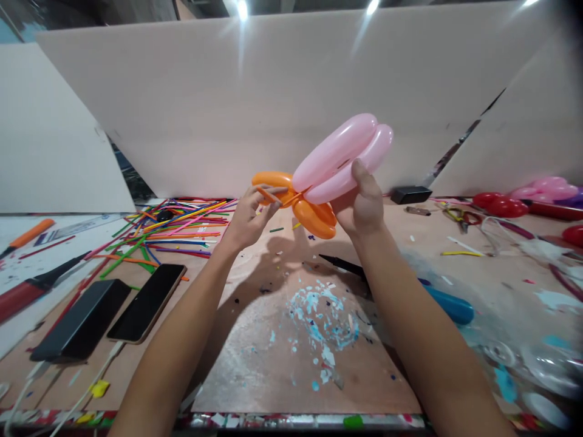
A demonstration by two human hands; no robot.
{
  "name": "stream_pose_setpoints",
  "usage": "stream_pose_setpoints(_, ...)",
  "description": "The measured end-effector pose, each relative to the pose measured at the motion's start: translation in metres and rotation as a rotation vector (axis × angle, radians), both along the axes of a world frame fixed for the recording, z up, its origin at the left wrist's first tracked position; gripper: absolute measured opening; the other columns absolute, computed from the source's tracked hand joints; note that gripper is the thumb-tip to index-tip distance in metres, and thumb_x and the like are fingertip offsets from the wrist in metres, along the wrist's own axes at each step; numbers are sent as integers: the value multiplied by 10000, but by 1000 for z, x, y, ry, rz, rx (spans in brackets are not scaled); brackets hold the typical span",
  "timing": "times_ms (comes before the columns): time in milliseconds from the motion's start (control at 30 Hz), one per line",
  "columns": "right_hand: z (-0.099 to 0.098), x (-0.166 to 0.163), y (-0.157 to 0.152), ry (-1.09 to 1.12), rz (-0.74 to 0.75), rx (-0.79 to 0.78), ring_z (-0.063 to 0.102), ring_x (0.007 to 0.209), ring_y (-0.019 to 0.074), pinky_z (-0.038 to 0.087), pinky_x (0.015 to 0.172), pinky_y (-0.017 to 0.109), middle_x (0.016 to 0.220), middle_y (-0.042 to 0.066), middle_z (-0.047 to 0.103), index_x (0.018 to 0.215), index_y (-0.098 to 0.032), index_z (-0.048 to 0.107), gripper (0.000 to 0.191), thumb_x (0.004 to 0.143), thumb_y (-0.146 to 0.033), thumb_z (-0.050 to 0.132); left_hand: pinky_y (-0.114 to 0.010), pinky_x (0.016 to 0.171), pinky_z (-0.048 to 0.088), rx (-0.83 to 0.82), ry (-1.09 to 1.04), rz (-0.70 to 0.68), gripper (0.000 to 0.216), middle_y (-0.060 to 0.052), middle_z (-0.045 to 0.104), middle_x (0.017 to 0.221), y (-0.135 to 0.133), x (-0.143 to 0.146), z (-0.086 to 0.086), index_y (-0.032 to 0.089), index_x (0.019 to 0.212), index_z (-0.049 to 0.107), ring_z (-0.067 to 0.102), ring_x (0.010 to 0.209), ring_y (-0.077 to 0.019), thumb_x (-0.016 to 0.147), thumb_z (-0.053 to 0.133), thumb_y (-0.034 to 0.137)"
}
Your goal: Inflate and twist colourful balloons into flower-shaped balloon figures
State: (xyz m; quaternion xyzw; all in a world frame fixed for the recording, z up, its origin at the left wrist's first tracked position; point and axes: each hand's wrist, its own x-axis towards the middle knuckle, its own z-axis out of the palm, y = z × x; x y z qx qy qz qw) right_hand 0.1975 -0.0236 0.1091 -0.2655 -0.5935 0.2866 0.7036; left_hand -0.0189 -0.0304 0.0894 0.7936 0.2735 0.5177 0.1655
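A balloon figure is held up above the table, its pink balloon loops pointing up and right and its orange balloon part lower down and to the left. My right hand grips the pink loops from below, the thumb lying along their near side. With my left hand I pinch a thin orange balloon end that stretches toward the joint between pink and orange. Some fingers of my right hand are hidden behind the balloon.
Many uninflated balloons lie at the left, near a phone and a black box. A blue-handled pump is partly behind my right forearm. Scissors and red balloons lie right. A white panel stands behind.
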Motion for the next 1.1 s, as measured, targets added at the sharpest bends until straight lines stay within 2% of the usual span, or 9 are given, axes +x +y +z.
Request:
stream_pose_setpoints(300, -2, 25, 16, 82, 12, -6, 536, 1210, 290, 518, 925, 477, 1155, 119, 592, 1134, -208, 533, 556, 801, -646, 447, -458, 1077, 358, -71, -80, 36, 347, -88, 616, 1302, 21, -18, -13, 229, 1171, 666, 490, 1266, -263, 882, 580, 399)
stream_pose_setpoints(467, -3, 47, 22, 45, 4, -21, 526, 1209, 291, 533, 867, 512, 1197, 111, 588, 1126, -257, 544, 529, 805, -661, 428, -388, 973, 425, -176, -209, 64, 273, -103, 644, 1267, 31, -37, -16, 180, 1031, 696, 590, 1092, -231, 869, 594, 373)
stream_pose_setpoints(567, -2, 40, 13, 82, 59, -63, 539, 1182, 288, 531, 871, 500, 1175, 100, 607, 1095, -257, 560, 489, 769, -619, 519, -348, 851, 462, -226, -212, 86, 266, -106, 689, 1170, 30, -34, -15, 173, 973, 698, 626, 937, -206, 857, 609, 395)
stream_pose_setpoints(633, 0, 27, 3, 77, 125, -84, 558, 1147, 279, 532, 881, 471, 1132, 81, 627, 1045, -254, 578, 441, 725, -555, 609, -350, 834, 460, -131, -142, 143, 259, -86, 715, 1056, 24, -26, -11, 187, 938, 697, 624, 919, -209, 856, 610, 416)
stream_pose_setpoints(700, 2, 14, -5, 72, 181, -59, 583, 1097, 261, 534, 879, 433, 1066, 51, 643, 982, -255, 593, 372, 685, -464, 676, -378, 897, 437, 72, -40, 258, 223, -62, 710, 1005, 13, -16, -4, 206, 894, 693, 606, 971, -221, 859, 608, 409)
stream_pose_setpoints(767, 3, 8, -10, 75, 200, -10, 607, 1046, 242, 537, 861, 396, 983, 23, 650, 925, -256, 603, 323, 656, -393, 717, -416, 984, 390, 268, 55, 372, 175, -57, 691, 1082, 0, -8, 5, 213, 866, 685, 565, 1069, -241, 857, 613, 373)
stream_pose_setpoints(833, 3, 9, -12, 69, 206, 6, 622, 1019, 235, 538, 846, 376, 926, 6, 654, 906, -263, 612, 326, 626, -356, 751, -420, 1015, 369, 350, 134, 376, 137, -55, 680, 1141, -13, -2, 12, 214, 901, 679, 546, 1120, -243, 870, 594, 316)
stream_pose_setpoints(967, 3, 22, -14, 20, 261, -33, 636, 1009, 260, 547, 844, 391, 840, -8, 670, 887, -300, 637, 360, 571, -377, 791, -351, 881, 457, 196, 171, 244, 159, -50, 721, 950, -20, 6, 16, 202, 927, 675, 638, 930, -201, 897, 533, 267)
stream_pose_setpoints(1100, 3, 35, -17, 6, 298, 4, 644, 1005, 291, 549, 851, 437, 801, -2, 679, 756, -292, 644, 329, 575, -541, 759, -270, 647, 510, -201, -172, 179, 198, -55, 704, 776, -7, 2, 11, 161, 865, 618, 656, 671, -150, 897, 529, 335)
